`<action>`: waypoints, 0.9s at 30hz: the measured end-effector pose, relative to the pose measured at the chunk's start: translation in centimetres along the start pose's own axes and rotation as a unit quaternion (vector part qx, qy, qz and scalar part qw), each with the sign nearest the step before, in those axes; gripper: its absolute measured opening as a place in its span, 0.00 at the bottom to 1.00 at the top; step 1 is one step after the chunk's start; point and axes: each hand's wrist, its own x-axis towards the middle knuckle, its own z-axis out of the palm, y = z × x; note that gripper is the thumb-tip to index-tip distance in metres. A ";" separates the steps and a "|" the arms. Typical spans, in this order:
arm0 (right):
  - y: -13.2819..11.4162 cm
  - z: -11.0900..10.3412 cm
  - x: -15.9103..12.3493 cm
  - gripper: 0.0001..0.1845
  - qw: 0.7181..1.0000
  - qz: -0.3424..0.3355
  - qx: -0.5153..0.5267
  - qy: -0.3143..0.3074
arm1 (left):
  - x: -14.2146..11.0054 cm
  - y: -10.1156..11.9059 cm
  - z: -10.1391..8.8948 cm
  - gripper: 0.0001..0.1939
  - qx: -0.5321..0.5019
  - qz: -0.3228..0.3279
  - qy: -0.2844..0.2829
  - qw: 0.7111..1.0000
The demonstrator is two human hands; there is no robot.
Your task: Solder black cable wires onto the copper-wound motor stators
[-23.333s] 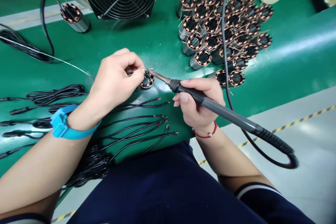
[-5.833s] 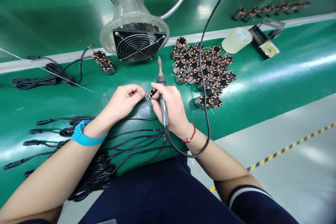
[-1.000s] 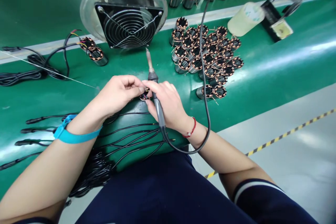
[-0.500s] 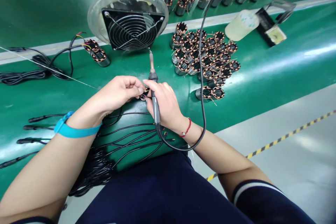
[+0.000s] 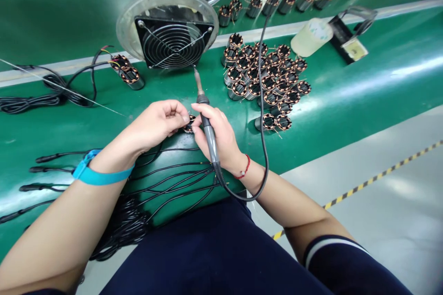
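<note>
Copper-ringed stator (image 5: 188, 128) sat beside pinched fingertips of the left hand (image 5: 159, 120), catch unclear! Right hand (image 5: 221, 136) gripped the soldering iron (image 5: 210, 140); twisting risked burns.

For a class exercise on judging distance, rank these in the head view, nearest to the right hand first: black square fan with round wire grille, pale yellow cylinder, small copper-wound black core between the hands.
From the right hand:
1. Copper-wound core: left, by its fingertips.
2. Black fan: ahead, leftward.
3. Pale yellow cylinder: ahead, well rightward.
</note>
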 end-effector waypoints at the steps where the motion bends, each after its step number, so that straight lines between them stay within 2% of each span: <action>1: 0.1 0.0 0.0 0.22 1.000 0.011 0.018 0.000 | -0.1 0.1 0.0 0.06 0.015 0.010 0.010 1.000; 5: 0.1 0.0 0.2 0.23 0.996 0.041 0.076 0.010 | -0.3 0.6 0.2 0.08 0.062 0.039 0.025 0.997; 9: -0.2 -0.1 0.3 0.22 0.993 0.076 0.084 0.013 | -0.5 0.7 0.2 0.07 0.137 0.093 0.028 0.986; 12: -0.4 -0.2 0.3 0.22 0.993 0.079 0.088 0.011 | -0.6 0.5 0.0 0.07 0.195 0.139 0.030 0.970; 17: -0.3 0.0 0.4 0.22 0.992 0.091 0.089 0.018 | -0.9 0.7 -0.4 0.07 0.300 0.197 0.000 0.933; 22: 0.1 0.1 0.3 0.24 0.991 0.094 0.097 0.005 | -0.9 0.6 -0.1 0.07 0.294 0.185 0.023 0.937; 27: 0.8 -0.4 0.1 0.27 0.995 0.087 0.054 0.010 | -0.6 0.2 0.5 0.07 0.246 0.120 0.069 0.959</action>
